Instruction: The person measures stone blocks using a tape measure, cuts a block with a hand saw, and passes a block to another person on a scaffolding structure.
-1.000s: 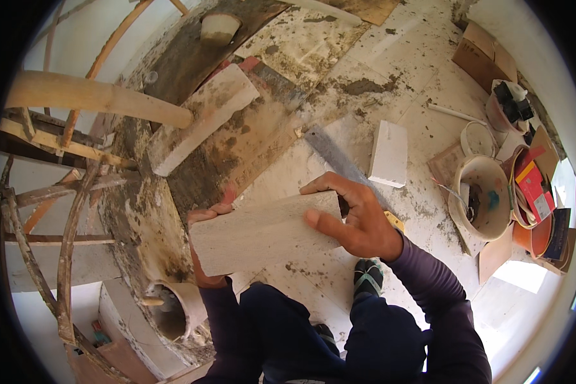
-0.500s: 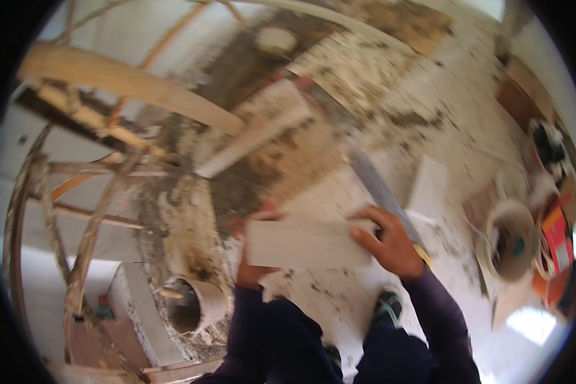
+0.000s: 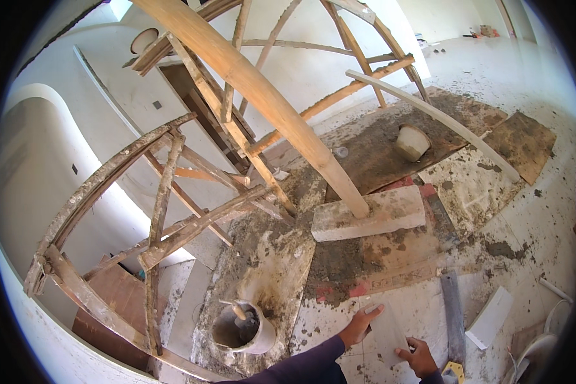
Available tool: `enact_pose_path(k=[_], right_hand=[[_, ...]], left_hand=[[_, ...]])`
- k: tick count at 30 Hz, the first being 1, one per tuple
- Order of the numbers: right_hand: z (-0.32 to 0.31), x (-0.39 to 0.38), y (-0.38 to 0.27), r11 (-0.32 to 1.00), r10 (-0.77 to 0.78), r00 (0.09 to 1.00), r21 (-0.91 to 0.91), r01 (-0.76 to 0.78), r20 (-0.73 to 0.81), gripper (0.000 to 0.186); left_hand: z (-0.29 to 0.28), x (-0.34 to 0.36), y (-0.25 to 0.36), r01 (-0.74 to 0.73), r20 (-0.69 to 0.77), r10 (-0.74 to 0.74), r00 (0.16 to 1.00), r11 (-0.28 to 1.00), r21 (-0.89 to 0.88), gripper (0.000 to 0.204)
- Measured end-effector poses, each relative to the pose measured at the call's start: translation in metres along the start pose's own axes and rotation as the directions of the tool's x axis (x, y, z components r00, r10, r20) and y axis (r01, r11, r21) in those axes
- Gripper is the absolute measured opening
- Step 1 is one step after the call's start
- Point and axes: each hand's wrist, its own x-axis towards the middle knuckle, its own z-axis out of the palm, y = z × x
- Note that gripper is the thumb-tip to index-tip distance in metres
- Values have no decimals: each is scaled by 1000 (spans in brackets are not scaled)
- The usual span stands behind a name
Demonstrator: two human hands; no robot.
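Observation:
A pale rectangular block (image 3: 388, 334) is held between my hands, low in the view. My left hand (image 3: 361, 326) grips its left side, with the thumb and fingers reaching along the edge. On its lower right side, my right hand (image 3: 418, 357) closes round the edge with bent fingers. The block's near end runs out of sight toward the lower edge. To the right of my hands a grey straight bar (image 3: 454, 320) lies on the floor, and beyond it rests another white block (image 3: 490, 317).
A bamboo pole (image 3: 256, 89) slants down onto a large block (image 3: 371, 221) on dirty boards. Wooden trestles (image 3: 163, 192) stand at the left. One bucket (image 3: 262, 339) holds mortar and a handled tool; another bucket (image 3: 413, 142) lies tilted farther back. A yellow-ended tool (image 3: 453, 370) lies near my right hand.
The view has swung up and left, bringing the trestles and wall into sight. The block, level across before, now points away from me, still between both hands.

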Motion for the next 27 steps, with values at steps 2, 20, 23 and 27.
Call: enact_pose_path(k=[2,20,23,27], right_hand=[[3,6,-4,999,-27,1000,-40,27,1,51],[28,-36,-366,493,268,957,-869,-39,110,73],[41,-79,-368,574,94,993,-819,4,71,76],[120,-100,-465,828,227,973,-517,-219,-49,88]], left_hand=[[10,3,3,-57,-101,56,993,998,-3,39],[60,-234,103,118,-170,6,985,695,710,36],[13,-275,80,-156,-176,587,790,471,868,20],[-3,-355,158,207,-589,434,682,658,724,21]])
